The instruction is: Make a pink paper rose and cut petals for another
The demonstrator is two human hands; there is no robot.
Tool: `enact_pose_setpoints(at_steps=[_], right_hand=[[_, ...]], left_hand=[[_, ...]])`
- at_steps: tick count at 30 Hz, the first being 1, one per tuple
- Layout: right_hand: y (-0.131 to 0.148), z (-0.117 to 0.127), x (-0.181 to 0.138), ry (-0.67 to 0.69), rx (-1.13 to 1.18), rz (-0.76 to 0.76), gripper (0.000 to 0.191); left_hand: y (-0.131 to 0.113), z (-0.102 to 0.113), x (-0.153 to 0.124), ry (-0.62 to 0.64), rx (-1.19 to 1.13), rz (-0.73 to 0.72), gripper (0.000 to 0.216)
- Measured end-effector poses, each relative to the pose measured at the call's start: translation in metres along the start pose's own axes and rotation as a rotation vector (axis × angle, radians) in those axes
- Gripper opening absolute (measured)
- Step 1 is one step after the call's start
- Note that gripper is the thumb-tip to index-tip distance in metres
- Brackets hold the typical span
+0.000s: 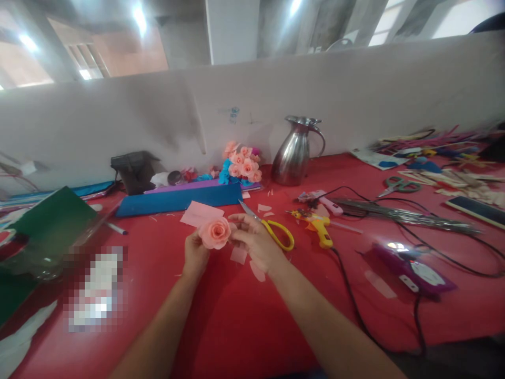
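Note:
A pink paper rose (216,231) is held up over the red tabletop, facing me. My left hand (195,256) grips it from the left and below, its fingers partly hidden behind the petals. At the flower's right edge, my right hand (254,239) pinches a petal with thumb and fingertips. Behind the rose lies a pink paper sheet (201,213). Cut pink paper pieces (258,271) lie under my right hand. Just beyond that hand rest yellow-handled scissors (281,235), their blades pointing away to the left.
A yellow glue gun (321,231) with a black cord and a purple extension socket (418,271) lie right. Thin wires (406,215) stretch behind them. At the back stand a steel jug (292,152) and a bunch of pink paper flowers (243,163), near blue paper (181,199).

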State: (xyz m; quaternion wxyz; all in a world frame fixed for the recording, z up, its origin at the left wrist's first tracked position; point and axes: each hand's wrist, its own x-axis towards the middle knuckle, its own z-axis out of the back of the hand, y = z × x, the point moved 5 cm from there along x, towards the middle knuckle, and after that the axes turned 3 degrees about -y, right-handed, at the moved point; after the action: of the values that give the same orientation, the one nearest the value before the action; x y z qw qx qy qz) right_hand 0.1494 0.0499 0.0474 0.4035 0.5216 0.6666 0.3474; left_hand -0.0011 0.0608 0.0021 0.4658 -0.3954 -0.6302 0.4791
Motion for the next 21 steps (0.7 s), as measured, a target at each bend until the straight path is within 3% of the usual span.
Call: enact_pose_setpoints(at_steps=[10,21], right_hand=[[-0.0021,0.0008,0.0039,0.024,-0.015,0.136,0.029],[-0.0078,-0.0026,0.0032,0.083,0.114,0.091,0.03]], left_hand=[[0.0024,0.0,-0.0006,-0.026,-0.056,0.016,0.022],[0.0026,-0.0069,-0.002,-0.007,-0.114,0.096,0.029]])
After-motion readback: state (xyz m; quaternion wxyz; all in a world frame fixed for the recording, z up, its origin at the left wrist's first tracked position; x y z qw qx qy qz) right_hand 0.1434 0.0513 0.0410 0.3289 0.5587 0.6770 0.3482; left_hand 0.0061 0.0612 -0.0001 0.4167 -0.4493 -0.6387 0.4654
